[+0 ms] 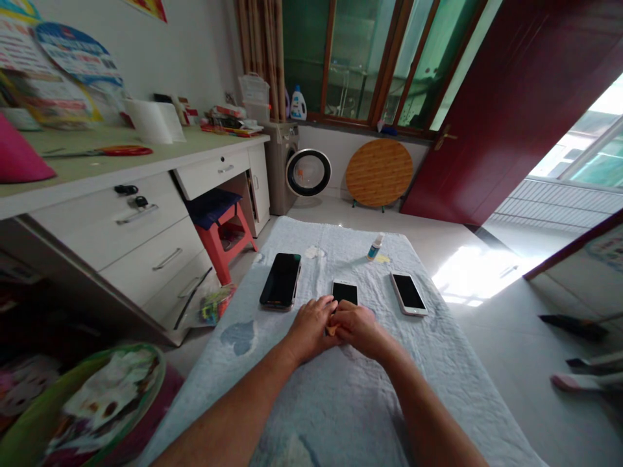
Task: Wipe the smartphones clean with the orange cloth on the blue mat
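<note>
A white phone with a dark screen (345, 292) lies on the blue cloth (335, 415), its lower part covered by my hands. My left hand (311, 327) rests at its lower left edge, fingers together over the phone's side. Bent over the phone, my right hand (357, 326) is closed on a small orange-brown cloth (331, 330), which shows between the two hands. To the left lies a larger black phone (281, 280); to the right, another white phone (409, 294). A small spray bottle (374, 247) stands behind them.
A white desk (146, 162) with scissors (121, 150) and a paper roll (150, 121) runs along the left. Below are a red stool (224, 240) and a full waste bin (160, 383). A washing machine (280, 165) and round wooden tabletop (379, 172) stand behind.
</note>
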A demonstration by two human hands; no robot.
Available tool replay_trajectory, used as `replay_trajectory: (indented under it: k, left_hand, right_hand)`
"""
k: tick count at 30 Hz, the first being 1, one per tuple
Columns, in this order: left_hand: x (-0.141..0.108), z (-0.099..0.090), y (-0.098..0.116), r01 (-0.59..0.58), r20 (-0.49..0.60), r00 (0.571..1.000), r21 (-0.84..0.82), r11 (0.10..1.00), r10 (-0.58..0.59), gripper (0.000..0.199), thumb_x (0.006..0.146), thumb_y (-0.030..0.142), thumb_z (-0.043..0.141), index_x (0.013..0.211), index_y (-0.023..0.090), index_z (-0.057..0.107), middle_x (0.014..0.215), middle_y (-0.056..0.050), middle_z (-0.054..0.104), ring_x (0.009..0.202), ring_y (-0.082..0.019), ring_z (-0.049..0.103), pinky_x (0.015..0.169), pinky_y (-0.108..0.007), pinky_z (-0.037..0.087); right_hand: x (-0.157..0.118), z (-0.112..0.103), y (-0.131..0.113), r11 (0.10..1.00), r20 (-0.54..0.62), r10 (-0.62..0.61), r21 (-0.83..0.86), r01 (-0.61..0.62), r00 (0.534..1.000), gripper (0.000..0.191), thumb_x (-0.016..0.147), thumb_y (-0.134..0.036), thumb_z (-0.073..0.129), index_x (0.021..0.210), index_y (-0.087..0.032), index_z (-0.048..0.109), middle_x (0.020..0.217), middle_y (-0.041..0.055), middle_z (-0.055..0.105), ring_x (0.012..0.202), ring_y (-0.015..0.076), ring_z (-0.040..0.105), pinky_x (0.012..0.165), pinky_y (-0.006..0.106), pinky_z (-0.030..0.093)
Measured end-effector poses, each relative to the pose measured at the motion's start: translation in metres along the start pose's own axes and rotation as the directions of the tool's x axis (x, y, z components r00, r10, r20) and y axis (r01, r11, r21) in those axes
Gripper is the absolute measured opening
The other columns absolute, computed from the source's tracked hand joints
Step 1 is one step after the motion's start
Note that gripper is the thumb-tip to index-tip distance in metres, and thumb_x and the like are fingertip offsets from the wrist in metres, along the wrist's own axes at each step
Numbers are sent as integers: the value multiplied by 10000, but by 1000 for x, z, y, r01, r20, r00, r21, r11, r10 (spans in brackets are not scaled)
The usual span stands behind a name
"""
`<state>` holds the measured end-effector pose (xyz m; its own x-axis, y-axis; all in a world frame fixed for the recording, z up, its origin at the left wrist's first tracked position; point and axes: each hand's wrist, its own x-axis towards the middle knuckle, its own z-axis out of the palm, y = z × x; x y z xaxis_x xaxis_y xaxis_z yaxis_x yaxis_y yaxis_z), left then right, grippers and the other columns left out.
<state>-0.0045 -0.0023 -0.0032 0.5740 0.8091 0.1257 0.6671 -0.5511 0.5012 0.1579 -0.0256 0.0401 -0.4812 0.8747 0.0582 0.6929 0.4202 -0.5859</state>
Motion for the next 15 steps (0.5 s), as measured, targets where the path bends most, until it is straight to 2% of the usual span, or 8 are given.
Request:
replay_trajectory:
  k: [3,10,15]
  left_hand:
    - [1,0,0,-4,3,1000,0,1000,4,692,719,460,714,1314,186,492,1396,-104,480,1206,-286,493,1030,-414,388]
    - [0,-3,0,-6,31,1000,31,999,5,703,733,507,694,1334,211,480,1424,-105,448,1246,-300,467,1045,-426,364]
    - [1,-6,1,-5,41,999,21,1000,4,721,728,516,695,1339,204,474,1426,-107,448,1258,-305,456,1056,-436,350]
  right_hand:
    - [0,1,-2,1000,8,-23,-6,23,1000,246,731,-12,519,721,-194,684,837,-4,587,757,101,529,731,201,381]
    - [-15,-21,11,996,117,88,-32,-85,989,242,770,-77,534,811,-211,731,814,17,590,720,110,549,671,205,374]
    - [-23,-32,29,983,86,181,-57,-176,980,285,706,-38,521,801,-202,734,809,25,611,716,119,569,665,214,386]
